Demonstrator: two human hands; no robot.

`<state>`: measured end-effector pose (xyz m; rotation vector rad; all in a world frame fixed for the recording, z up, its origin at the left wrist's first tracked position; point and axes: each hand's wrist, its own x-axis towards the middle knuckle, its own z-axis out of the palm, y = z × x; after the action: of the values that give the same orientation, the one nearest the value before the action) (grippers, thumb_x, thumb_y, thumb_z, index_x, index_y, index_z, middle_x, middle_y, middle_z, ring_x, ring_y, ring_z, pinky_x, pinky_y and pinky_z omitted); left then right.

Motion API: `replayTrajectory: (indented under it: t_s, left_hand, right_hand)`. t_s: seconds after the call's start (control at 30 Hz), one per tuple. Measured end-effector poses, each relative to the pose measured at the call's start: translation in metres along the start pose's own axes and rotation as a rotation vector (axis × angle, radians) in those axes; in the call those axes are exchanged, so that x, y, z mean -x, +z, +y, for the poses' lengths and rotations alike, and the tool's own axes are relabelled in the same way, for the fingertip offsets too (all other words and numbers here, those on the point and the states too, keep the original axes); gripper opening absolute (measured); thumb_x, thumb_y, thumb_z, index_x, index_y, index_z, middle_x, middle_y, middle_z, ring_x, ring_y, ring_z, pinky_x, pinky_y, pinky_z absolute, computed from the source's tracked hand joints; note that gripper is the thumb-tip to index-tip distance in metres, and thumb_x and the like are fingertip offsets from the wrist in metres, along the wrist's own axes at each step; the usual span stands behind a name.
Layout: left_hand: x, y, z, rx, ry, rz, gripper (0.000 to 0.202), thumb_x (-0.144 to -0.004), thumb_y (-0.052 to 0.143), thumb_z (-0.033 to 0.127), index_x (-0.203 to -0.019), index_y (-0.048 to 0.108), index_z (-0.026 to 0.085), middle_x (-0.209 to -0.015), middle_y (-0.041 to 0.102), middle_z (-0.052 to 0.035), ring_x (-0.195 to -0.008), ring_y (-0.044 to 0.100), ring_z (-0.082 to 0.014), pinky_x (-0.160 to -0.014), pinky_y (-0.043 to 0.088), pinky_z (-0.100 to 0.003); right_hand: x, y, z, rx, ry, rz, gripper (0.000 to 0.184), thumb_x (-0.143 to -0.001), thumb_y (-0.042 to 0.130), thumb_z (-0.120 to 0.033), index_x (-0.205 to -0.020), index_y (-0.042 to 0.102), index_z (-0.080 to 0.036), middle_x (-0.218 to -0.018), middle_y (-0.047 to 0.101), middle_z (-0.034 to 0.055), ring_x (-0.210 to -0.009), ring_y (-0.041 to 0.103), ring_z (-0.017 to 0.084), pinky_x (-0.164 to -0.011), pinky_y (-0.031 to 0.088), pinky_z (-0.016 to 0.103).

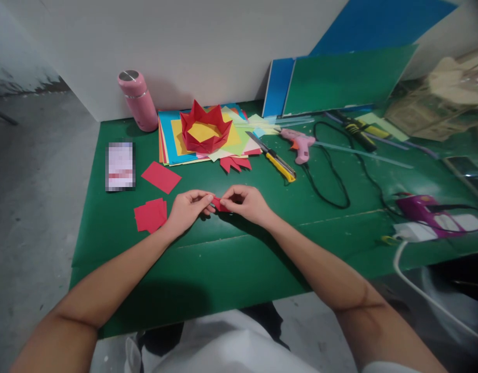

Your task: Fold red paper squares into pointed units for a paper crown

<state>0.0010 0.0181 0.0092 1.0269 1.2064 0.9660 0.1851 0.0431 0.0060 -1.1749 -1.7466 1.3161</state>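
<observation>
Between my hands is a small folded piece of red paper, held just above the green table. My left hand pinches its left end between thumb and fingers. On the other end, my right hand is closed in a pinch, partly covering the paper. To the left lie a red paper rectangle and a small stack of red paper pieces. Beyond my hands, a ring of folded red paper stands on coloured sheets, with several folded red points in front of it.
A yellow utility knife and a pink glue gun with a black cord lie to the right. A pink bottle and a blurred-out phone-like object stand and lie at left. A purple item sits far right on the green table.
</observation>
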Motion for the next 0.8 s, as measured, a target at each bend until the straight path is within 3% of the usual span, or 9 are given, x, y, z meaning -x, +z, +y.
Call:
replayTrajectory:
  t_s: [0.37, 0.63, 0.8]
  left_hand:
    - [-0.0009, -0.0005, -0.0023, 0.038, 0.034, 0.013, 0.026, -0.071, 0.073, 0.037, -0.081, 0.069, 0.013, -0.061, 0.069, -0.0028, -0.053, 0.061, -0.0103, -0.054, 0.05, -0.022]
    - [-0.0022, -0.002, -0.0028, 0.085, 0.01, -0.016, 0.03, -0.073, 0.072, 0.034, -0.092, 0.07, 0.012, -0.074, 0.074, -0.0065, -0.066, 0.069, -0.0143, -0.07, 0.057, -0.028]
    - [-0.0021, -0.0009, -0.0037, 0.078, 0.014, -0.017, 0.029, -0.072, 0.074, 0.035, -0.088, 0.069, 0.012, -0.071, 0.073, -0.0061, -0.064, 0.069, -0.0141, -0.066, 0.057, -0.026]
  right_hand:
    - [0.0003, 0.0016, -0.0003, -0.056, 0.045, -0.03, 0.022, -0.071, 0.068, -0.038, -0.069, 0.063, -0.016, -0.063, 0.064, 0.0008, -0.054, 0.054, 0.009, -0.053, 0.043, 0.022]
    - [0.0, 0.0005, -0.0018, -0.179, 0.117, -0.06, 0.026, -0.07, 0.071, -0.041, -0.072, 0.062, -0.016, -0.061, 0.062, -0.0001, -0.052, 0.051, 0.008, -0.05, 0.04, 0.022]
    - [-0.0001, -0.0002, -0.001, -0.161, 0.102, -0.083, 0.027, -0.07, 0.07, -0.042, -0.075, 0.062, -0.016, -0.063, 0.062, -0.0007, -0.054, 0.051, 0.009, -0.052, 0.04, 0.023]
